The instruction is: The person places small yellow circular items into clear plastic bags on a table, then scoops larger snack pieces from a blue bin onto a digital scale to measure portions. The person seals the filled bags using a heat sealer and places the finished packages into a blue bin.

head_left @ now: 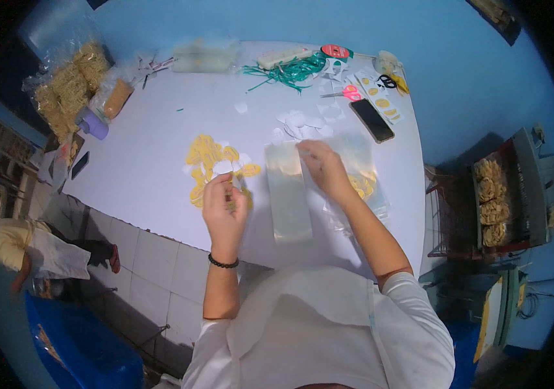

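Observation:
My left hand [223, 198] is over a pile of yellow oval labels [204, 150], its fingertips closed on a white-faced oval label [223, 167]. A flat clear plastic bag [289, 199] lies lengthwise before me on the white table [150, 141]. My right hand [324, 165] is bent over the bag's top right corner; blur hides whether its fingers hold anything. Beyond the bag is a loose heap of white paper pieces [301, 124]. To the right, partly under my right forearm, lie more clear bags [354, 150], with yellow labels [362, 185] showing among them.
At the back right are a smartphone [372, 120], pink-handled scissors [350, 92], black-handled scissors [387, 81] and green ribbon [301, 70]. Bagged dry noodles [70, 85] and a purple container [93, 124] stand at left. A person [38, 248] is beyond the table at left.

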The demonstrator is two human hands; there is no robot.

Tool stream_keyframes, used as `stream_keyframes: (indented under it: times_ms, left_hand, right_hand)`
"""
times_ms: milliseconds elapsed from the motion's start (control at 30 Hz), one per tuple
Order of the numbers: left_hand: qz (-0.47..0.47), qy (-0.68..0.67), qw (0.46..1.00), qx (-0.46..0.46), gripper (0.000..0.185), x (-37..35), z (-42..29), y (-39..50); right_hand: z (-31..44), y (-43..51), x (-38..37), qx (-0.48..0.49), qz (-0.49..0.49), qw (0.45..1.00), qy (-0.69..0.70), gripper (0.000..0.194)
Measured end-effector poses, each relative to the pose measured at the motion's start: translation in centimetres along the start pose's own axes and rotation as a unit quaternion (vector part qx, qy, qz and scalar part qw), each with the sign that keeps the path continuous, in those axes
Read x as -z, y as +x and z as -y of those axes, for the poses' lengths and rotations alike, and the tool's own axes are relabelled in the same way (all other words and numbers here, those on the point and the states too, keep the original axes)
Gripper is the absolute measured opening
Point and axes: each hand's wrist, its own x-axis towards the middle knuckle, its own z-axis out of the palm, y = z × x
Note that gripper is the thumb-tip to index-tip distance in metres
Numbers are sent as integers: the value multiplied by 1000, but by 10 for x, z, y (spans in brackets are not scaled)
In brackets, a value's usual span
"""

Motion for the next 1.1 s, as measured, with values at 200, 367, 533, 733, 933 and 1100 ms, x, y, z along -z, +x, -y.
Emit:
stream_keyframes:
  times_ms: [200,367,533,733,933,1100]
  left_hand:
    - [203,-64,977,20,21,-27,-22,-34]
    - [236,79,950,-192,18,-33,7,-57]
    - [275,123,931,-204,19,-40,30,-87]
    - [259,137,938,-184,17,-43,32,-96]
    - [260,185,930,-181,21,-46,31,-90]
    - [295,207,919,-159,26,-46,34,-86]
  right_hand:
    - [33,-46,3,-69,158,962,212,26]
    - [17,-48,-1,-163,118,971,128,26]
    - [-9,-56,-31,-137,137,980,-45,20]
    - [-27,-64,-46,-67,96,991,-62,21]
    - [-28,-64,-53,-41,81,991,-100,16]
    - [-21,-70,-52,-12,100,978,-184,16]
